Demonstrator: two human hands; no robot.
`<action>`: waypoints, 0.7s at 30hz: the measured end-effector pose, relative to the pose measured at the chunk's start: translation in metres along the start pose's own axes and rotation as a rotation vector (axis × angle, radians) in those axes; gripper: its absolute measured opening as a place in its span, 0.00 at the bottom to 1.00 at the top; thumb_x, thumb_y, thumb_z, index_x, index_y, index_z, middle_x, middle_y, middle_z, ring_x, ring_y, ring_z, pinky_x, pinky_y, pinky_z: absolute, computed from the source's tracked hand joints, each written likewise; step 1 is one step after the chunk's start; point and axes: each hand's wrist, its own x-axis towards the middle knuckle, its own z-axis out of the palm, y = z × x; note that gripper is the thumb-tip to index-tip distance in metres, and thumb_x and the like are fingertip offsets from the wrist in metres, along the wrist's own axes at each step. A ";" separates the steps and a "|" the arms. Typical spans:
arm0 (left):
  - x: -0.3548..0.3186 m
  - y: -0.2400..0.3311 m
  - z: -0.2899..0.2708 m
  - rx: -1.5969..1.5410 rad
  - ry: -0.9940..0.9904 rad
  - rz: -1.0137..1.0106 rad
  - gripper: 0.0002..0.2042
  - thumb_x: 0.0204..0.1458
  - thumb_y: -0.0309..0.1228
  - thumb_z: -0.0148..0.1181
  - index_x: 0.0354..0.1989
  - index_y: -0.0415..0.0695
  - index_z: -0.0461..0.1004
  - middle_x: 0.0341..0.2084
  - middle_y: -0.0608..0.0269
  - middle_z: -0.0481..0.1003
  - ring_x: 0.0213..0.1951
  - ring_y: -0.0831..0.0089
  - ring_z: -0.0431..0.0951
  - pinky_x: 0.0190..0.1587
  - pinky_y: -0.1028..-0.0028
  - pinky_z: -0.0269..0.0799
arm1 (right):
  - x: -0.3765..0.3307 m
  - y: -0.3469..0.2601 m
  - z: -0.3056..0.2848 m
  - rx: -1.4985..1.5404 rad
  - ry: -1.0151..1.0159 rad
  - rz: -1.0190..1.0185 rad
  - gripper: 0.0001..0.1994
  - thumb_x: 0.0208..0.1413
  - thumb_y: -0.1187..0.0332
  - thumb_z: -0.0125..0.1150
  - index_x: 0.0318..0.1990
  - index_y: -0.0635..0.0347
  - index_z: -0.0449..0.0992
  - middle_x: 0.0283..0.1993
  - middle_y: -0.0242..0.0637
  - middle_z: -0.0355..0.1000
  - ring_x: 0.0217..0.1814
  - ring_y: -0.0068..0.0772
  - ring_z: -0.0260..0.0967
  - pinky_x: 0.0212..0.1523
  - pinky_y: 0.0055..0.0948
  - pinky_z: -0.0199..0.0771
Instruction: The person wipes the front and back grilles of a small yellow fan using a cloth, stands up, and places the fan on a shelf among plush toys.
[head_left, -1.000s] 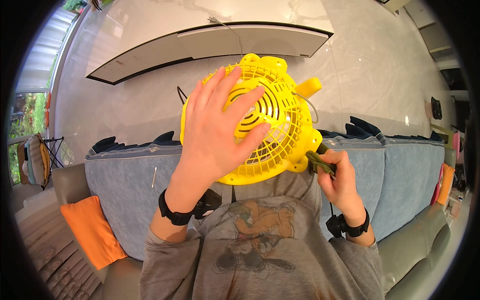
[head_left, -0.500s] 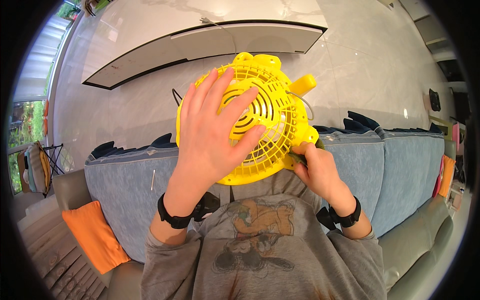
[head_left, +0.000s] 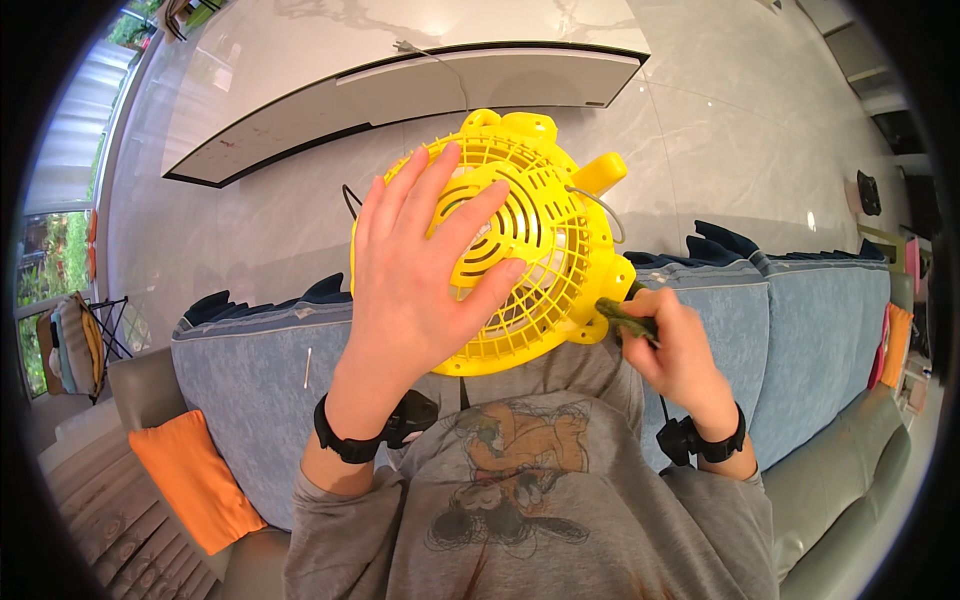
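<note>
My left hand [head_left: 420, 290] lies flat and open on the round yellow fan [head_left: 520, 250] with its slotted grille. My right hand [head_left: 675, 355] grips a green tool [head_left: 625, 318] at its rim.

You have a round yellow plastic fan grille [head_left: 520, 240], ribbed with concentric rings and radial slats, face up over your lap, tilted slightly. Your left hand [head_left: 420, 280] lies spread flat upon it. Your right hand [head_left: 680, 355] grips a dark green tool [head_left: 625, 318] touching its lower right rim.
</note>
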 end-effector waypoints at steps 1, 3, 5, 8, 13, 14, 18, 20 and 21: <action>0.001 0.001 -0.001 0.011 -0.012 0.012 0.25 0.49 0.42 0.63 0.56 0.49 0.74 0.64 0.50 0.63 0.66 0.46 0.60 0.66 0.46 0.52 | 0.001 -0.003 -0.003 -0.004 -0.003 -0.015 0.16 0.46 0.75 0.64 0.43 0.59 0.67 0.27 0.43 0.72 0.27 0.49 0.72 0.27 0.38 0.71; 0.000 0.001 -0.001 0.015 -0.016 0.012 0.25 0.49 0.42 0.63 0.57 0.49 0.74 0.64 0.50 0.63 0.66 0.46 0.61 0.66 0.46 0.52 | 0.008 -0.009 -0.005 -0.012 -0.009 -0.046 0.17 0.45 0.76 0.64 0.43 0.59 0.67 0.28 0.43 0.73 0.28 0.49 0.73 0.29 0.38 0.72; 0.001 0.001 -0.002 0.015 -0.017 0.016 0.25 0.49 0.42 0.63 0.57 0.49 0.74 0.64 0.50 0.63 0.66 0.46 0.61 0.66 0.45 0.52 | 0.013 -0.006 0.003 -0.059 0.013 -0.082 0.18 0.45 0.76 0.64 0.44 0.58 0.68 0.31 0.43 0.73 0.31 0.50 0.74 0.31 0.39 0.73; 0.001 0.002 -0.002 0.018 -0.022 0.021 0.25 0.49 0.43 0.64 0.57 0.49 0.74 0.64 0.51 0.64 0.66 0.46 0.60 0.66 0.45 0.52 | 0.019 -0.003 0.011 -0.045 0.034 -0.091 0.18 0.46 0.75 0.64 0.45 0.57 0.68 0.33 0.43 0.74 0.33 0.50 0.74 0.33 0.40 0.73; 0.000 0.000 -0.002 0.014 -0.024 0.013 0.26 0.48 0.42 0.65 0.57 0.49 0.74 0.65 0.52 0.64 0.66 0.47 0.60 0.66 0.44 0.51 | 0.036 -0.020 0.009 -0.001 0.051 -0.186 0.18 0.46 0.75 0.64 0.46 0.57 0.68 0.34 0.43 0.74 0.35 0.51 0.74 0.34 0.41 0.74; 0.000 0.000 -0.002 0.014 -0.023 0.017 0.26 0.48 0.42 0.65 0.57 0.49 0.74 0.65 0.52 0.64 0.66 0.47 0.60 0.66 0.44 0.52 | 0.036 -0.019 0.010 -0.011 0.044 -0.168 0.18 0.46 0.75 0.64 0.46 0.57 0.68 0.34 0.43 0.74 0.35 0.51 0.74 0.34 0.41 0.74; 0.001 0.001 -0.002 0.010 -0.020 0.013 0.26 0.48 0.42 0.65 0.57 0.49 0.74 0.65 0.52 0.64 0.66 0.47 0.60 0.66 0.44 0.51 | 0.030 -0.009 0.010 -0.071 -0.027 -0.066 0.17 0.47 0.75 0.64 0.45 0.58 0.68 0.33 0.43 0.74 0.33 0.50 0.73 0.33 0.41 0.73; 0.001 0.001 -0.002 0.006 -0.019 0.013 0.26 0.48 0.42 0.65 0.57 0.49 0.75 0.65 0.52 0.64 0.67 0.47 0.60 0.66 0.45 0.51 | 0.026 -0.003 0.010 -0.064 -0.040 -0.030 0.16 0.47 0.75 0.64 0.45 0.58 0.68 0.32 0.44 0.74 0.31 0.50 0.73 0.32 0.40 0.73; 0.000 0.002 -0.002 0.005 -0.019 0.015 0.26 0.48 0.42 0.65 0.57 0.49 0.75 0.65 0.52 0.64 0.67 0.47 0.60 0.66 0.45 0.51 | 0.023 0.000 0.012 -0.033 -0.028 -0.028 0.16 0.47 0.75 0.64 0.44 0.59 0.68 0.31 0.44 0.74 0.31 0.50 0.73 0.31 0.39 0.73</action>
